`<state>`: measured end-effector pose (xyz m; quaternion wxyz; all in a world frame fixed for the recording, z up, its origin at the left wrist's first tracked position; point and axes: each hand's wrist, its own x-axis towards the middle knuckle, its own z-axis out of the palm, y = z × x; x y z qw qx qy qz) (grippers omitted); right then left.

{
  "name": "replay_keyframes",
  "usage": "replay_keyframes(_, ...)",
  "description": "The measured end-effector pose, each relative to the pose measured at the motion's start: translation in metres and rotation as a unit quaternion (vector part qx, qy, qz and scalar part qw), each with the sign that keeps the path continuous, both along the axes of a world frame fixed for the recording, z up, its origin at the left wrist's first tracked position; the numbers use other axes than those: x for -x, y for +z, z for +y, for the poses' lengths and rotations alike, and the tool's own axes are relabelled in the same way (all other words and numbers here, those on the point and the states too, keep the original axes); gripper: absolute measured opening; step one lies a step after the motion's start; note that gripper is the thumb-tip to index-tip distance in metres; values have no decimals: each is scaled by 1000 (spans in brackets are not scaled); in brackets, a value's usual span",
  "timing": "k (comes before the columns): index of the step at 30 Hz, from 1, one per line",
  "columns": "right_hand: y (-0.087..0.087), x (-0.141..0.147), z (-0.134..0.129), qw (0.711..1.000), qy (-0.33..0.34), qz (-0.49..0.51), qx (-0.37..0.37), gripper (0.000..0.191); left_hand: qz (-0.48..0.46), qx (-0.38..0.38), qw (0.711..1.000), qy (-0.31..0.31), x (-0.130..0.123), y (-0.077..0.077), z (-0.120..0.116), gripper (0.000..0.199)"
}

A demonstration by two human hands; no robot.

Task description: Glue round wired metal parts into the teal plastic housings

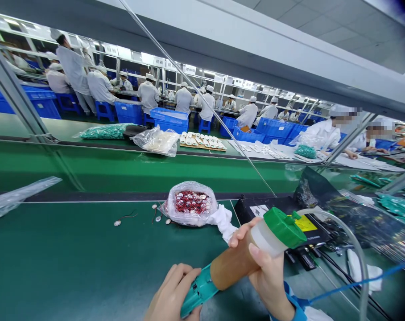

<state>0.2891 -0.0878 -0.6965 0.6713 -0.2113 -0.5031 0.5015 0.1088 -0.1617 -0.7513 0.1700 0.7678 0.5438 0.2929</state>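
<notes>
My right hand (pixel 267 272) is closed around a large glue dispensing syringe (pixel 234 261), a clear barrel filled with brown material. Its green cap (pixel 284 227) points up and right, and a clear hose (pixel 351 236) runs from it. Between the fingers and thumb of my left hand (pixel 172 292) is a teal plastic shell (pixel 200 287), long and narrow with small dark details inside. The syringe's lower end overlaps the shell's upper end, so its tip is hidden and I cannot tell whether they touch. A blue cord (pixel 359 281) leads from a blue band at my right wrist.
On the green table lie a plastic bag (pixel 191 220) of red-wired discs, several loose discs (pixel 117 223), and a white cloth (pixel 222 220). A black box (pixel 256 209) and cables are at right. Beyond the ledge, co-workers sit among blue crates (pixel 169 117). A slanted rod crosses above.
</notes>
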Motion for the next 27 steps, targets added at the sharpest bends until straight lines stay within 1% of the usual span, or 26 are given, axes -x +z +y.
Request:
replay_keyframes(4,-3,-3,1,1000,29,-11,4,26,7,-15,1000,-4,-1,0,0,54)
replay_keyframes(9,-1,1,0,1000,-4,12,-6,27,11,-20,1000,-3,0,0,0,55)
replay_keyframes(15,-2,-2,-1,1000,19,-14,-2,28,8,-28,1000,-7,0,-1,0,56)
replay_keyframes(20,-1,2,-2,1000,-5,16,-5,28,5,-36,999,-4,0,-2,-1,56)
replay_keyframes(23,1,5,-2,1000,-16,13,-4,28,0,-39,999,-3,1,-1,-1,56)
replay_keyframes(27,2,3,-4,1000,-7,13,25,29,-5,-34,999,-3,1,-1,0,55)
